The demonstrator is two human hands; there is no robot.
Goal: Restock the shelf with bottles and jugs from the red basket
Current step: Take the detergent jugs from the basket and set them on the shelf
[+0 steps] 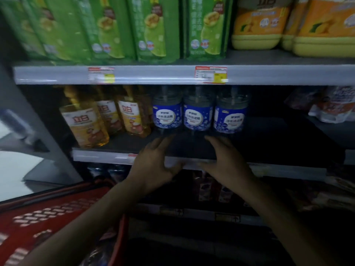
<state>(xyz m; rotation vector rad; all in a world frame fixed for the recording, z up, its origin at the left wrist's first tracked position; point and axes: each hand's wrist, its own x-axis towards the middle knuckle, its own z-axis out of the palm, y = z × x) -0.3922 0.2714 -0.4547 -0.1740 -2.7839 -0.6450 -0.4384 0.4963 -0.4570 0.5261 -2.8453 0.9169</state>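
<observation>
Left hand (pixel 155 166) and right hand (pixel 226 160) spread, holding nothing, at the shelf (pixel 265 139) lip. 3 blue-label bottles (pixel 198 112) stand just behind. Probably heavy, slick plastic; I'd grip the labelled waist.

Dim light falls on a grey end panel (pixel 57 160) beside a pale, glossy floor (pixel 17 169).
</observation>
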